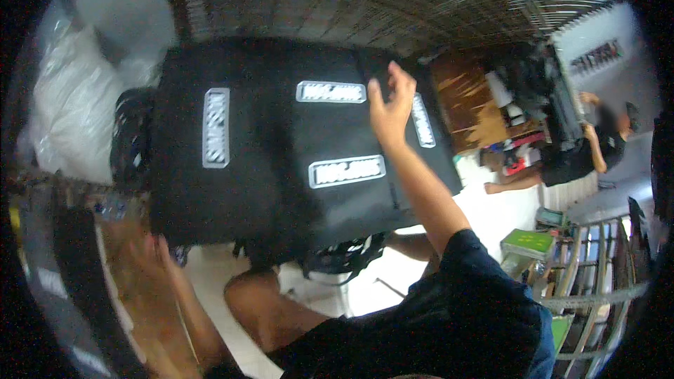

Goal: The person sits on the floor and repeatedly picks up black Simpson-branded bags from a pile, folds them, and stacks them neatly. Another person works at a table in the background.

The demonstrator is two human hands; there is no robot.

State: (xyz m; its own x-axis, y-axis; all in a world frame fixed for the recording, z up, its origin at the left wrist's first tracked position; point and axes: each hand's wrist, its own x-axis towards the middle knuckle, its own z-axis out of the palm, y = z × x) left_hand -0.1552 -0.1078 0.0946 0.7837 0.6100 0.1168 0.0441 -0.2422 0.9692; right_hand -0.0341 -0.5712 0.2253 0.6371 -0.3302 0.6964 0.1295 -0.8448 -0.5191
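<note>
Wide black sheets of fabric or similar material (260,112) lie spread in front of me. Pale rectangular printed labels, such as one at the left (216,128), are set on the black surface. Over the right part of the sheets is my right hand (393,105), its fingers apart and nothing in them, beside an upper label (331,92). Whether it touches the surface I cannot tell. My left hand (151,251) is at the near left corner of the black material, smeared by motion, so its grip does not show.
Clear plastic bags of pale material (74,105) stand at the left. Brown cardboard (460,98) lies beyond the right edge. Farther right, a person in dark clothes (586,154) sits by a pile of black items. A green box (528,242) and a metal rack (590,260) stand at lower right.
</note>
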